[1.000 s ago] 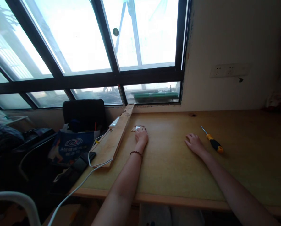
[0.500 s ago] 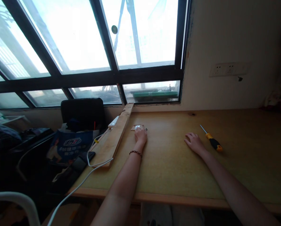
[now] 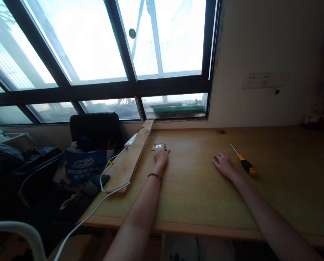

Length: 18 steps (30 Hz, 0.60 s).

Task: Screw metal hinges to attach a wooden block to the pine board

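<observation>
Fingers of the left hand [image 3: 161,156] met a small wooden piece [image 3: 153,148] in the head view, the only one I had. That piece lay toward the far side of the desk [image 3: 194,195], right of the long board [image 3: 129,163], with a shiny metal part [image 3: 158,146] seemingly on top. The fingertips bent over its near side; whether they pinched it or merely rested there, I couldn't tell. Tiny dark bits [image 3: 169,150] showed just right of the fingers, too small for me to name. The right hand [image 3: 224,165] lay palm down, fingers loosely curled and a little apart, gripping nothing; the screwdriver [image 3: 244,162] was near it, tip pointing away from me.

For good handling, I judged that the left fingers needed light, even pressure, low against the wood, so the metal part wouldn't slip or tip. Keeping the wrist off those bits seemed wise, since a careless sweep could have scattered them. The white cord [image 3: 90,213] looked clear of both hands.
</observation>
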Available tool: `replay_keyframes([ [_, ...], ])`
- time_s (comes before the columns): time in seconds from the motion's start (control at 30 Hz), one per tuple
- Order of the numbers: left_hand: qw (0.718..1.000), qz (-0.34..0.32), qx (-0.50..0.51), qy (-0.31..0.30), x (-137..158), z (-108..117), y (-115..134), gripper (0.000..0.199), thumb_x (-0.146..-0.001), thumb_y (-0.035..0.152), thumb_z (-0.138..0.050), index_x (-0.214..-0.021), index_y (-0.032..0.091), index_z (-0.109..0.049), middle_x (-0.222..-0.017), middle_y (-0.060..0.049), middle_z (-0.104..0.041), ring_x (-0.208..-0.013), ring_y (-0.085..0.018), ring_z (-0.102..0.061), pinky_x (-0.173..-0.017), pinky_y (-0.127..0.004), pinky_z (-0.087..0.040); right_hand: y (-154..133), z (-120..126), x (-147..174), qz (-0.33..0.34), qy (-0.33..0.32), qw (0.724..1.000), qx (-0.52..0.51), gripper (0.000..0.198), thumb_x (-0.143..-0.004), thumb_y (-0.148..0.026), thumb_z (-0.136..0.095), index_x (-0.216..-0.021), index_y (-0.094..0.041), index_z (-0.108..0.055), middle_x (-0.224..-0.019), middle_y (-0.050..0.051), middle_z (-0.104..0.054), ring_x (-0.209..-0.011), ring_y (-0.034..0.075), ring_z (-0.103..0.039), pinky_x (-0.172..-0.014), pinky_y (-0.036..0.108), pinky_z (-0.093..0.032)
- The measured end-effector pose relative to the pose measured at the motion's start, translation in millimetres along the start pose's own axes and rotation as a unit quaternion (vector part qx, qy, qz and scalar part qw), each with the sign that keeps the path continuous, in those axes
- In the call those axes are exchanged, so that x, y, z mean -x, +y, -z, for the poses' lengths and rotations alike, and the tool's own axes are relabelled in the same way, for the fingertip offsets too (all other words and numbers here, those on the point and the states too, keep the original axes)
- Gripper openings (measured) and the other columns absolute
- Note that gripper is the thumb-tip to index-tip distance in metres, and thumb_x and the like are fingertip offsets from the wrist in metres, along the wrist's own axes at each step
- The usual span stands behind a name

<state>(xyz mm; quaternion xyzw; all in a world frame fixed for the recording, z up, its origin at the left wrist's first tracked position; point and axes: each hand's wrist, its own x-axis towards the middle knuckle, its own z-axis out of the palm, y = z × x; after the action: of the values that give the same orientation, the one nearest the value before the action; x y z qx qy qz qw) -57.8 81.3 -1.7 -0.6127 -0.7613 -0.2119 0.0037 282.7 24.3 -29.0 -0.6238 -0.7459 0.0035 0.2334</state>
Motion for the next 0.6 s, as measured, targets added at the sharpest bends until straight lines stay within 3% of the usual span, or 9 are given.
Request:
replay_keyframes([
  [0.4,0.999,0.018,-0.043,-0.008,1,-2,4,0.025,-0.083,0.034,-0.046,-0.092,0.019,-0.065,-0.107,-0.014,-0.056,-0.106,-0.028,-0.049,-0.085,-0.041,-0.040,2,-3,-1,-0.002,0.003,1.000,-0.002,0.029,-0.081,-0.033,-0.051,-0.102,-0.016,-0.062,-0.108,0.012,-0.059,-0.100,0.025,-0.052,-0.087,0.035,-0.039],
  [0.5,1.000,0.005,-0.004,0.007,1,0,4,0.024,-0.083,0.032,-0.047,-0.090,0.016,-0.064,-0.106,-0.015,-0.057,-0.103,-0.027,-0.051,-0.085,-0.038,-0.040,0,-1,-1,-0.008,0.009,1.000,-0.019,0.029,-0.080,-0.031,-0.052,-0.102,-0.015,-0.062,-0.107,0.013,-0.060,-0.101,0.025,-0.052,-0.089,0.037,-0.039],
  [0.6,0.994,-0.025,0.103,0.010,5,1,19,0.023,-0.084,0.029,-0.047,-0.088,0.013,-0.063,-0.103,-0.013,-0.059,-0.100,-0.022,-0.052,-0.086,-0.032,-0.040,-9,4,-2,-0.018,0.048,0.995,-0.088,0.026,-0.077,-0.029,-0.054,-0.097,-0.015,-0.064,-0.105,0.013,-0.062,-0.104,0.026,-0.052,-0.092,0.040,-0.038],
])
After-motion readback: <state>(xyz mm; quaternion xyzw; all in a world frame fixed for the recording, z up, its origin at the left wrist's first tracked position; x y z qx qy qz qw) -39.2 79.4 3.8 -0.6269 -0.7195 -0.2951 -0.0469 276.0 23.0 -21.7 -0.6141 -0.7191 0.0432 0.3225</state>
